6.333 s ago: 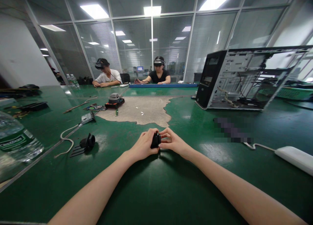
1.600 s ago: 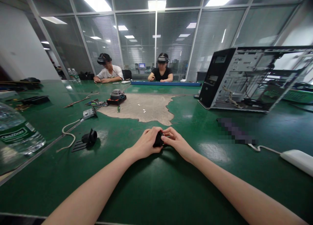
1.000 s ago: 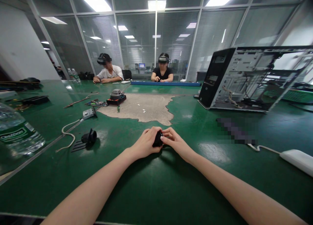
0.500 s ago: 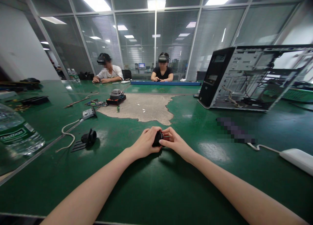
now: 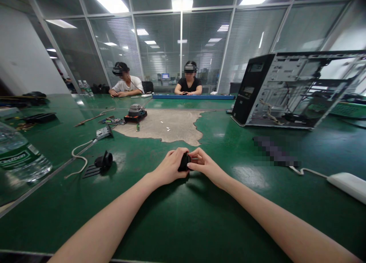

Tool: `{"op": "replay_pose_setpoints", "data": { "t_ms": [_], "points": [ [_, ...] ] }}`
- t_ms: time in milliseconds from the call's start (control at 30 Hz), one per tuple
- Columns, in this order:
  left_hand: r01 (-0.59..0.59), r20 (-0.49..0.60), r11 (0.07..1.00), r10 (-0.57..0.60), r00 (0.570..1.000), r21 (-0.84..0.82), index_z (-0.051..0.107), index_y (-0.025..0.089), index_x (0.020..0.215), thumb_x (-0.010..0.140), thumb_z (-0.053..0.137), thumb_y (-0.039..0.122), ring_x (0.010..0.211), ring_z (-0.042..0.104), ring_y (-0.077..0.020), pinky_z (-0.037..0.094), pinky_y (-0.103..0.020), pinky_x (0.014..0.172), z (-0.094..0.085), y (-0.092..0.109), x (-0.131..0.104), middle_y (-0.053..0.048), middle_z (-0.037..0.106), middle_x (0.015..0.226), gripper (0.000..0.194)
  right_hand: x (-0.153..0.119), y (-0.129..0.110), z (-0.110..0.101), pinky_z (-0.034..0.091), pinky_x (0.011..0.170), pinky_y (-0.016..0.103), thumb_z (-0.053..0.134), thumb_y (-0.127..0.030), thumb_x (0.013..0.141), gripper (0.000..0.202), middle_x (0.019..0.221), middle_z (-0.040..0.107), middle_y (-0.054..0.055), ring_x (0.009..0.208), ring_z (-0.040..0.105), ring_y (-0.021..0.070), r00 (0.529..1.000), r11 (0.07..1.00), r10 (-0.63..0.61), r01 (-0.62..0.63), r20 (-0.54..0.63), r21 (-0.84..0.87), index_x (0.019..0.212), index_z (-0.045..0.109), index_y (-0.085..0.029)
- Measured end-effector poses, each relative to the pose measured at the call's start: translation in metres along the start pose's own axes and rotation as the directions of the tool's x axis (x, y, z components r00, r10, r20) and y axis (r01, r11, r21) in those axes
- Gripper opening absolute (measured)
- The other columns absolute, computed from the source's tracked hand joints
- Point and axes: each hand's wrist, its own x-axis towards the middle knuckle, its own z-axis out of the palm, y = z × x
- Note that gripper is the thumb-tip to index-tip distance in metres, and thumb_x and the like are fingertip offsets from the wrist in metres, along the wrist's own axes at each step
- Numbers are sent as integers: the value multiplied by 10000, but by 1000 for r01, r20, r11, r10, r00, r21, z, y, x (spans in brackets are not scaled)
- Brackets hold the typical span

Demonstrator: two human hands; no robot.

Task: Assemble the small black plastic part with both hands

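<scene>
Just above the green tabletop, my left hand is wrapped round a small black part, whose exact kind I cannot make out. From the other side, my right hand pinches the right end of the same part between thumb and fingers. Much of the part is hidden behind the fingers of both hands. To the left of my hands, a black plastic piece with long thin prongs lies on the table.
A large water bottle stands at the left edge. An opened computer case is at the right, with a white power strip nearer. Beyond my hands, a fan-topped component sits by a worn grey patch. Two people sit across the table.
Both hands stay on the black part in nearly the same place. My right thumb has shifted slightly to the right along it.
</scene>
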Motion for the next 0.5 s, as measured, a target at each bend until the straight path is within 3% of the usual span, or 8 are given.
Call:
{"op": "replay_pose_setpoints", "data": {
  "t_ms": [200, 367, 500],
  "points": [
    [7, -6, 1000, -7, 1000, -24, 304, 235, 1111, 660, 585, 241, 1013, 464, -201, 325, -381, 905, -1, 1, 0, -38, 467, 1063, 531, 2, 3, 0, 411, 810, 352, 635, -313, 659, 292, 880, 544, 11, 850, 538, 151, 997, 996, 36, -42, -75, -80, 885, 483, -206],
    [10, 6, 1000, -10, 1000, -26, 303, 240, 1118, 643, 590, 208, 1011, 465, -206, 323, -392, 907, -3, 2, 0, -37, 467, 1071, 556, -2, -1, 0, 423, 807, 343, 677, -258, 617, 337, 930, 543, 4, 881, 545, 155, 1000, 999, 16, -15, 7, -40, 870, 458, -224],
    [10, -3, 1000, -10, 1000, -16, 302, 233, 1123, 659, 589, 226, 1013, 464, -207, 326, -392, 909, -2, 3, 0, -44, 463, 1076, 545, -1, -1, 1, 427, 788, 334, 643, -284, 657, 259, 892, 549, 1, 859, 548, 149, 1000, 999, 3, -3, -13, -33, 818, 453, -215]
  ]
}}
